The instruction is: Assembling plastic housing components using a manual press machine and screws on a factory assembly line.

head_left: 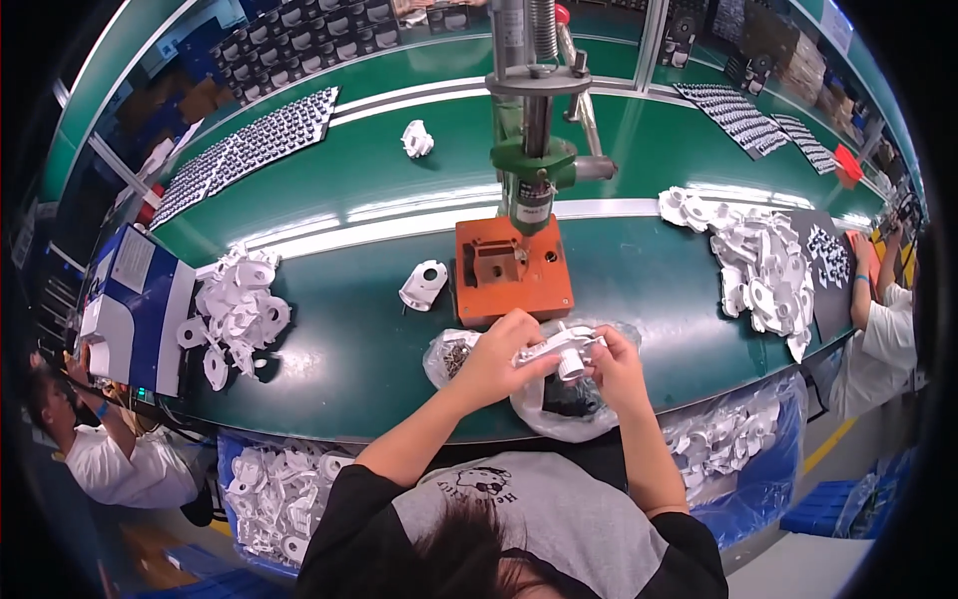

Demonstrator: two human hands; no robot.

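My left hand (499, 356) and my right hand (617, 361) both grip one white plastic part (559, 351) just above the near edge of the green workbench (349, 369). Under the hands lie two clear plastic bags (554, 409) with small dark pieces inside. Directly behind the hands stands a hand press (529, 120) with an orange base block (511, 270). Another white part (424, 285) lies to the left of that block.
A heap of white parts (235, 309) lies at the left beside a blue and white box (135, 304); another heap (763, 265) lies at the right. Bins of white parts (279, 494) hang below the bench. Other people (110, 454) work at both sides.
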